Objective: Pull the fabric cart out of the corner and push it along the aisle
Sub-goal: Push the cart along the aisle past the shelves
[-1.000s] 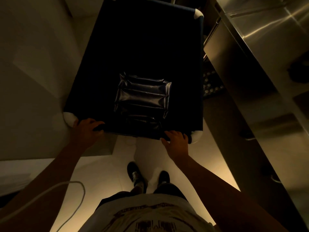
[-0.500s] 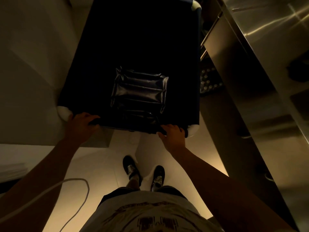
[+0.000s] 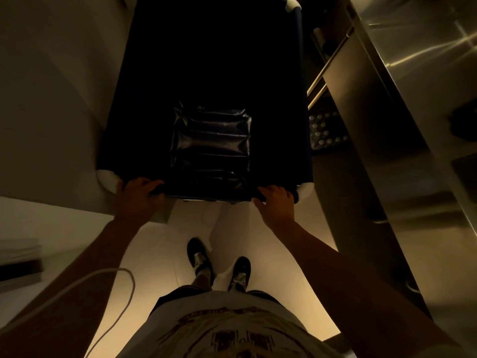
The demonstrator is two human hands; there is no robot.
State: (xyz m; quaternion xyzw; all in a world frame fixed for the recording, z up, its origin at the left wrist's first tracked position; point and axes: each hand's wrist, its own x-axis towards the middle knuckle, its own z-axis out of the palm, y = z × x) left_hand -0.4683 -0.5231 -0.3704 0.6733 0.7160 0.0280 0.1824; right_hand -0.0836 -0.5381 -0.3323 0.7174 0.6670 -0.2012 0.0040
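A dark fabric cart (image 3: 144,104) with white corner caps fills the upper middle of the head view, seen from above in dim light. A shiny black plastic bag (image 3: 210,140) lies folded inside it near my side. My left hand (image 3: 138,195) is closed over the cart's near rim by the left corner cap. My right hand (image 3: 276,202) grips the same rim close to the right corner cap. The cart's far end runs out of the top of the frame.
A pale wall (image 3: 51,99) stands close along the cart's left side. Stainless steel cabinets (image 3: 402,125) line the right side. A studded dark mat (image 3: 325,133) lies between cart and cabinets. My feet (image 3: 219,264) stand on a light floor behind the cart. A white cable (image 3: 108,280) loops at lower left.
The cart and both hands have shifted up and slightly left in view as I step along behind it. My feet have changed position. Both grips are unchanged.
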